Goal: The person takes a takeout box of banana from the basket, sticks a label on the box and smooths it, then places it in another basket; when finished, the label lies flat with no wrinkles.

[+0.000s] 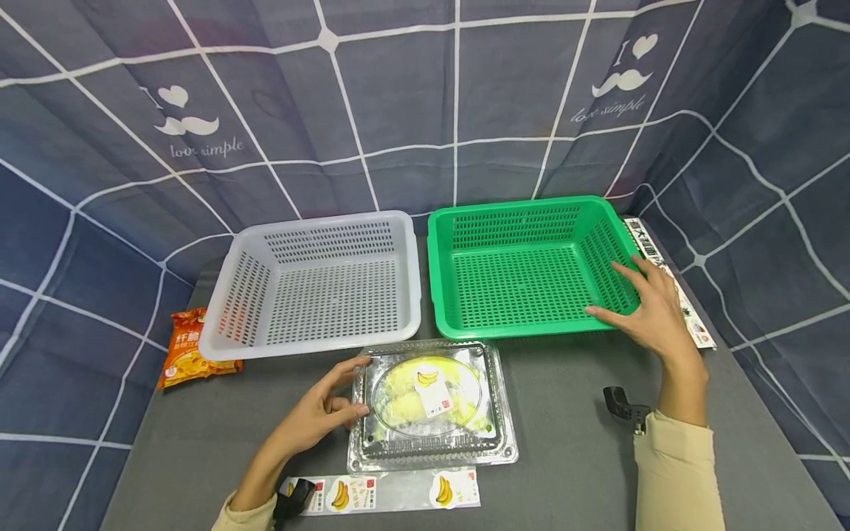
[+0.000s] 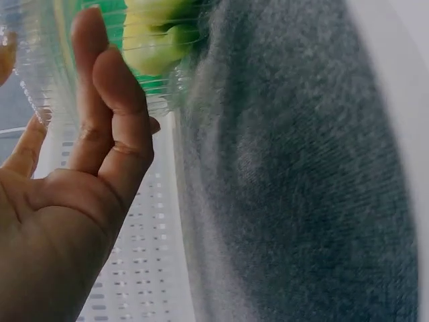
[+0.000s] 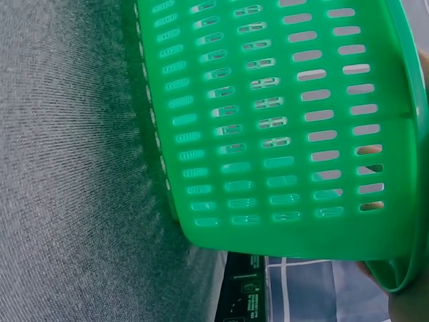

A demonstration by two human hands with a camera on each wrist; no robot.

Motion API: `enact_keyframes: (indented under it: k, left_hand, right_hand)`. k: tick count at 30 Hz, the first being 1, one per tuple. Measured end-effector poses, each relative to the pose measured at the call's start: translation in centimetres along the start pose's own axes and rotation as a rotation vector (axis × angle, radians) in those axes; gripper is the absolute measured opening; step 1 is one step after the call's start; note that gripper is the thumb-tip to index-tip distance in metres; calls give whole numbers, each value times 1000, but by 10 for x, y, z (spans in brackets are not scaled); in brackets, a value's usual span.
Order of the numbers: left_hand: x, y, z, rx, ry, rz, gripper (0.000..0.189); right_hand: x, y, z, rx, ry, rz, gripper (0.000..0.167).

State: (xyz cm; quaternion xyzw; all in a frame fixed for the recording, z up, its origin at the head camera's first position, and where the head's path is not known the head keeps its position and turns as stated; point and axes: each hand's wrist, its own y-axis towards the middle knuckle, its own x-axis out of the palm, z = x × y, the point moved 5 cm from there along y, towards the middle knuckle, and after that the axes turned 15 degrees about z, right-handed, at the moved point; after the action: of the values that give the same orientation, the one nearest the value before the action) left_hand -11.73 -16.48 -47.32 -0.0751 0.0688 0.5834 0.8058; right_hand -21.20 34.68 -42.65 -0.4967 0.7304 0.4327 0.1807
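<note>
A clear plastic clamshell box [image 1: 432, 402] with yellow-green fruit and a banana sticker lies on the grey table near the front. My left hand [image 1: 355, 387] touches its left edge with straight, relaxed fingers; in the left wrist view the fingers [image 2: 100, 100] lie against the clear box [image 2: 154, 47]. My right hand [image 1: 614, 291] rests over the near right corner of the empty green basket [image 1: 524, 280], fingers spread inside the right wall and thumb along the front rim. Through the green basket's [image 3: 281, 134] holes the fingers [image 3: 370, 150] show in the right wrist view.
An empty white basket [image 1: 319, 284] stands left of the green one. An orange snack packet [image 1: 186, 350] lies at the far left. A strip of banana stickers [image 1: 392, 492] lies at the front edge. A long printed box [image 1: 671, 276] lies right of the green basket, a black clip [image 1: 624, 405] by my right wrist.
</note>
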Motion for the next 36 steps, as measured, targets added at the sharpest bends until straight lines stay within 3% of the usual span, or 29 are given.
enact_keyframes:
  k: [14,21,28,36]
  left_hand:
    - [-1,3,8,66,20,-19,76]
    - [4,-4,13,44,-75,-57,76]
    - [3,-15,30,88,-173,-80,78]
    - [-4,-23,54,155,-223,-95,79]
  right_hand:
    - [0,-4,2,30,30,-30,93]
    - [-3,-2,2,28,13,-39,93]
    - [-4,-2,3,36,3,-43,94]
    - [-2,-3,3,40,7,-43,92]
